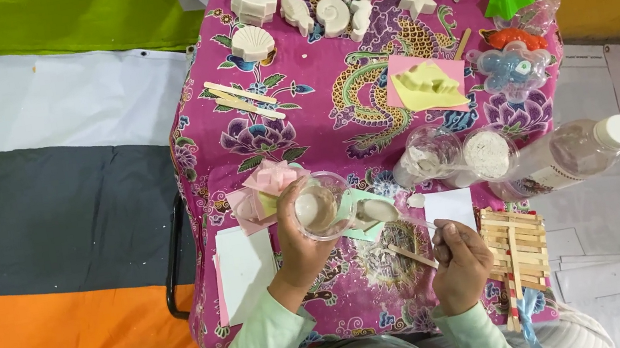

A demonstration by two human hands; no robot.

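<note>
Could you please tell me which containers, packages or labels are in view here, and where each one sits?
Clear plastic bottle: lying at the table's right edge, white cap, band label with dark patterned edge.
Two clear cups: left of the bottle, holding white powder.
Clear cup: held tilted in the left hand.
No screens or signs.

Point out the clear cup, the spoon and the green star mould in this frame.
clear cup (320,206), head view, on its inner bottom.
spoon (376,210), head view, on its bowl.
green star mould (508,1), head view, on its middle.
</note>
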